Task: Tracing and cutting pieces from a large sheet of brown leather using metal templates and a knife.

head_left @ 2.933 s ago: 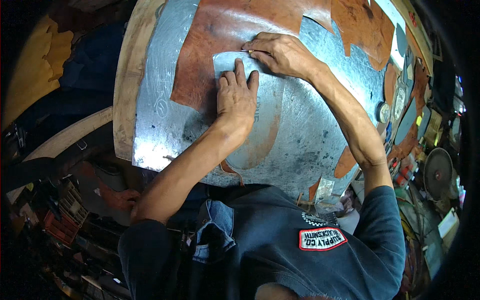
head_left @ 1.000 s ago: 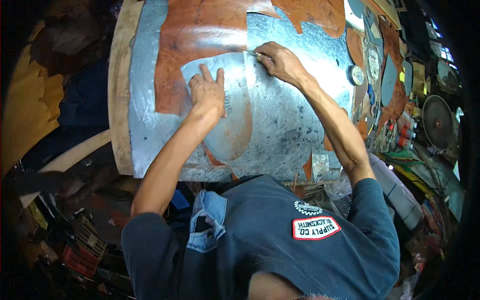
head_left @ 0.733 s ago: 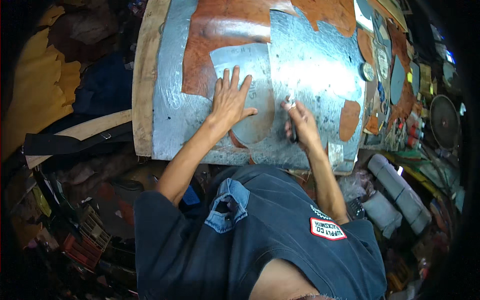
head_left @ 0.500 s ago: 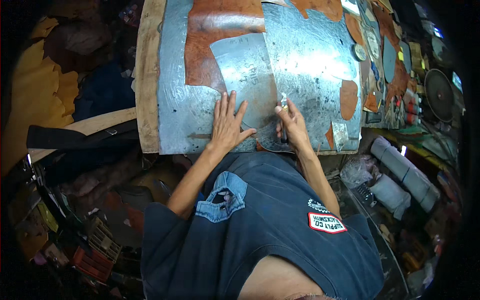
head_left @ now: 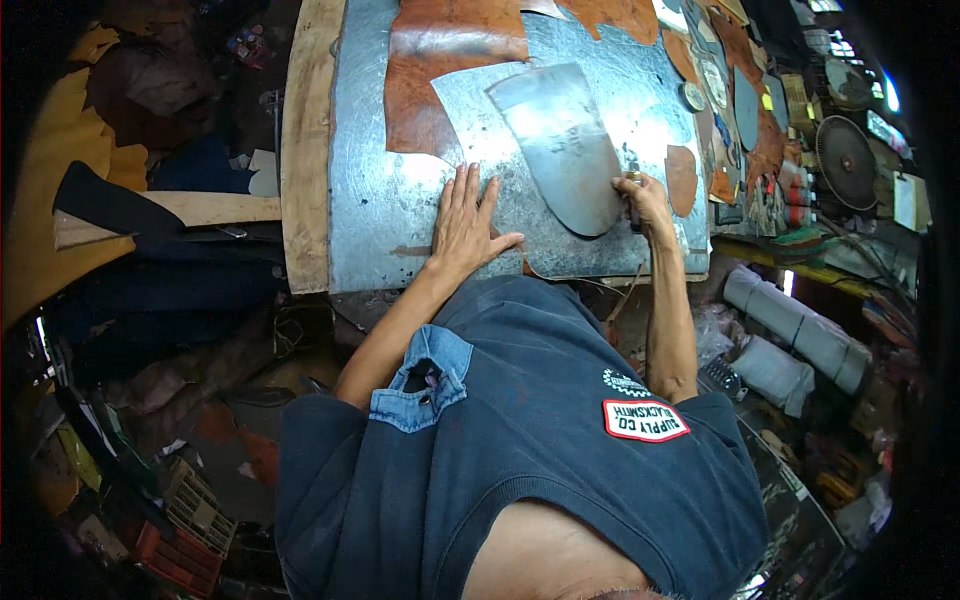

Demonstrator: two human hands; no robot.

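Note:
A grey template plate (head_left: pixel 565 150) with a rounded near end lies aslant on the metal-covered worktop (head_left: pixel 375 220). Beside its right edge is my right hand (head_left: pixel 652 208), closed round a small tool with a dark handle and a brass-coloured end (head_left: pixel 634 172). Its fingers meet or nearly meet the plate's edge; I cannot tell which. My left hand (head_left: pixel 466 222) rests flat on the worktop, fingers spread, left of the plate. Above its fingertips, a brown leather piece (head_left: pixel 420 110) ends in a slanting edge, with bare metal between it and the plate.
More brown leather (head_left: pixel 625 18) lies at the far edge. At the right are an oval leather scrap (head_left: pixel 681 180), a round tin (head_left: pixel 692 97) and a crowded side bench with a dark disc (head_left: pixel 846 160). Rolled white material (head_left: pixel 795 325) lies below. A wooden board (head_left: pixel 308 150) borders the worktop's left.
The template plate has shifted right and turned, away from the leather's edge. My right hand has moved right and up with the tool. My left hand stays flat.

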